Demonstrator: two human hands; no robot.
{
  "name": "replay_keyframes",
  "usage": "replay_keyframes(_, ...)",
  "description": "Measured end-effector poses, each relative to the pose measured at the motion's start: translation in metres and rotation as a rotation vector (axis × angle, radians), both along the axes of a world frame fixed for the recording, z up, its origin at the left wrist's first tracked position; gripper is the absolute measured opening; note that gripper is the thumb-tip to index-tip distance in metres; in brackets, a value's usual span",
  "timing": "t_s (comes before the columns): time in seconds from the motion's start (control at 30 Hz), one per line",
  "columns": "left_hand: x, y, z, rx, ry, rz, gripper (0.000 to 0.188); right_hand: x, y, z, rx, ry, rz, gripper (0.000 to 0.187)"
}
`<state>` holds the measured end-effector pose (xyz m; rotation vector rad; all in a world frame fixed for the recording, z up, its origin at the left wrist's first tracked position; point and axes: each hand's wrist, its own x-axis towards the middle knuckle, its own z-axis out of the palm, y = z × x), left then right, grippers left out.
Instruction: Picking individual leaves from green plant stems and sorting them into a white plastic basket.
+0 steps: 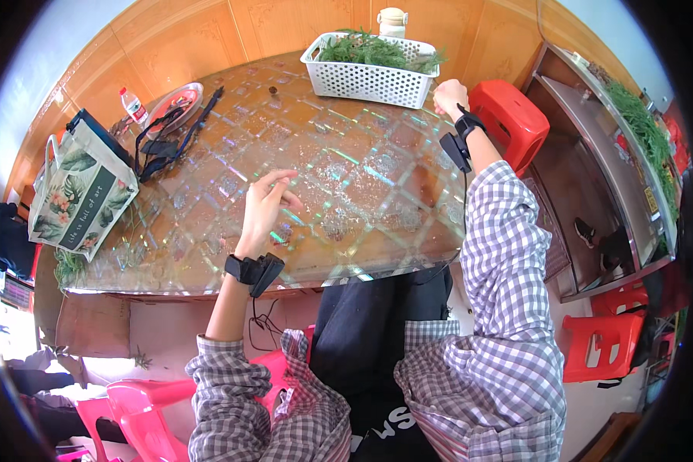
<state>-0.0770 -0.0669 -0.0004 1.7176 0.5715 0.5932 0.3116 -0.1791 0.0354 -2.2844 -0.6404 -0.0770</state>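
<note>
My left hand (266,203) hovers over the middle of the table (339,254), its fingers loosely bent and apart, with nothing in them. Stretched far forward, my right hand (450,98) is curled closed beside the right end of a white perforated plastic basket (369,83). Whether its fingers touch the basket or hold anything is hidden. Feathery green sprigs (373,51) lie in the basket, some poking over its rim. Pale crumbs (346,179) are scattered on the table's clear patterned cover. Both wrists carry black strapped devices.
At the left stand a leaf-printed tote bag (83,196), a red-capped bottle (133,106) and a plate (185,102) beside black straps (162,146). A red stool (508,123) is by my right hand. Shelving (593,146) holds more greenery at the right. Pink chairs (150,400) are lower left.
</note>
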Motion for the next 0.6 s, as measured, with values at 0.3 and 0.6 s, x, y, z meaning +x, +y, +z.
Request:
replay_keyframes(0.3,0.002,-0.022,-0.012,-0.097,-0.042,-0.118,0.028,-0.072,-0.053,-0.006,0.373,0.494,0.389,0.016)
replay_keyframes(0.6,0.015,-0.046,-0.009,-0.115,-0.087,-0.136,0.027,-0.141,-0.064,0.008,0.498,0.402,0.537,0.015)
